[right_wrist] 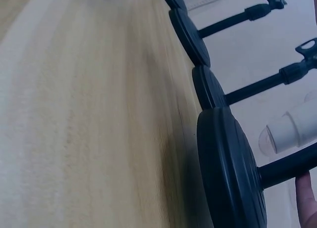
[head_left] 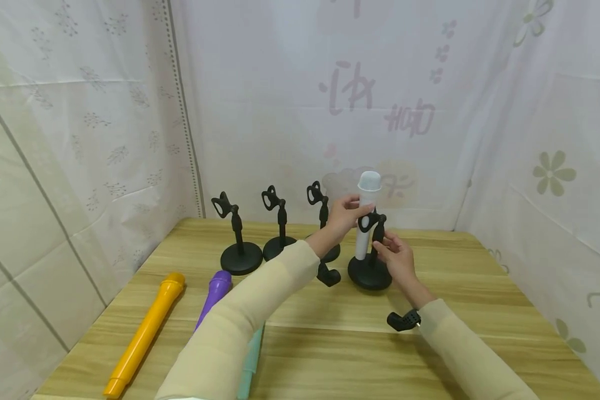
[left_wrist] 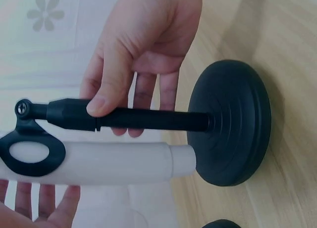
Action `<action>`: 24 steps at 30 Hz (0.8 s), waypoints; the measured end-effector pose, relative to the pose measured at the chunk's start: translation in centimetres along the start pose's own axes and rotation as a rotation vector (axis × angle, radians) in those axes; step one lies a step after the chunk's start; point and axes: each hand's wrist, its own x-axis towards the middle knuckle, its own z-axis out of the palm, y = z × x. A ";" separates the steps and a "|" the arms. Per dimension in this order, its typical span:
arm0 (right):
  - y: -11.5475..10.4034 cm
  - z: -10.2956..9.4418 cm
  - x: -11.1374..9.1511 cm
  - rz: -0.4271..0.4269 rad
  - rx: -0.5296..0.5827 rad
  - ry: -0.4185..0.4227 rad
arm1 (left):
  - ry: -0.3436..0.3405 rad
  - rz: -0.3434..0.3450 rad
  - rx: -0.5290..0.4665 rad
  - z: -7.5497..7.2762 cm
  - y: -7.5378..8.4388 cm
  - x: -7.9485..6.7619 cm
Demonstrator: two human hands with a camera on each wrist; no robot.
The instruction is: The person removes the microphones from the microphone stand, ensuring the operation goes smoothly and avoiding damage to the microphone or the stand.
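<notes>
My left hand (head_left: 347,215) holds a white microphone (head_left: 369,182) by its upper body, with the head on top. The microphone lies against the clip of a black desktop stand (head_left: 371,273); how far it sits in the clip I cannot tell. In the left wrist view the clip's ring (left_wrist: 33,172) overlaps the white body (left_wrist: 119,161), whose lower end comes close to the round base (left_wrist: 228,124). My right hand (head_left: 397,258) grips the stand's pole, its thumb (left_wrist: 103,103) on the upper part. Fingers of my left hand (left_wrist: 42,208) show below the microphone.
Three more black stands with bare clips, a left one (head_left: 241,258), a middle one (head_left: 281,219) and a right one (head_left: 324,214), stand to the left. An orange microphone (head_left: 145,336), a purple one (head_left: 215,294) and a mint-green one (head_left: 252,355), partly behind my sleeve, lie on the wooden table.
</notes>
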 end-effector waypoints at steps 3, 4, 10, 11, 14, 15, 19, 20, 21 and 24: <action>-0.3 0.0 -0.4 0.004 0.023 -0.033 | 0.012 0.004 0.007 -0.1 0.3 -0.7; -0.4 0.0 -0.6 0.003 0.029 -0.043 | 0.016 0.006 0.008 -0.1 0.5 -1.0; -0.9 -0.1 -1.6 0.005 0.027 -0.094 | 0.052 0.012 0.040 -0.2 1.0 -2.5; -1.0 -0.1 -1.8 0.005 0.023 -0.101 | 0.060 0.011 0.048 -0.3 1.1 -2.7; -1.3 0.0 -2.3 0.010 0.021 -0.118 | 0.071 0.007 0.055 -0.5 1.3 -3.5; -1.4 0.0 -2.5 0.011 0.017 -0.123 | 0.075 0.003 0.054 -0.5 1.4 -3.7; -1.7 0.2 -3.4 0.029 0.037 -0.134 | 0.084 -0.026 0.049 -0.7 1.9 -4.7; -1.8 0.3 -3.7 0.032 0.041 -0.136 | 0.087 -0.034 0.047 -0.8 2.1 -4.9; -1.9 0.3 -3.9 0.033 0.044 -0.142 | 0.088 -0.041 0.042 -0.9 2.2 -5.2; -2.0 0.4 -4.6 0.043 0.059 -0.153 | 0.092 -0.054 0.022 -1.1 2.4 -6.0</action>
